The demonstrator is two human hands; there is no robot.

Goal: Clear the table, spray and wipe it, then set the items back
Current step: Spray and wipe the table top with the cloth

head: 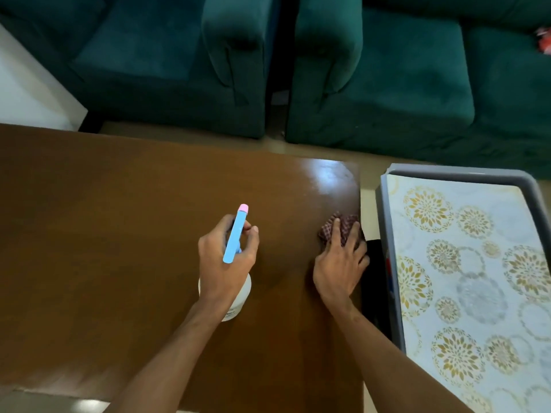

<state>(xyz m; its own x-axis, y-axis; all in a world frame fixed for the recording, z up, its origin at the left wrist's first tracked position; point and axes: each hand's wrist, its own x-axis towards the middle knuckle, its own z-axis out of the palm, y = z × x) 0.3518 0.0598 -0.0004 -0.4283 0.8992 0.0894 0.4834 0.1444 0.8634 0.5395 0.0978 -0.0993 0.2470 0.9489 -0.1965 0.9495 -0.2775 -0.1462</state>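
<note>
My left hand (226, 257) grips a spray bottle (236, 234) with a blue trigger head, a pink nozzle tip and a white body, held over the middle of the brown wooden table (104, 219). The nozzle points away from me. Near the table's right edge, my right hand (340, 263) presses flat on a dark red checked cloth (343, 223). The cloth is bunched under my fingers, and only its far part shows.
A grey tray (390, 263) lined with a floral gold-and-grey sheet stands just right of the table. Two teal armchairs (167, 64) face the table's far edge, with a narrow gap between them. A white block (26, 84) is at far left.
</note>
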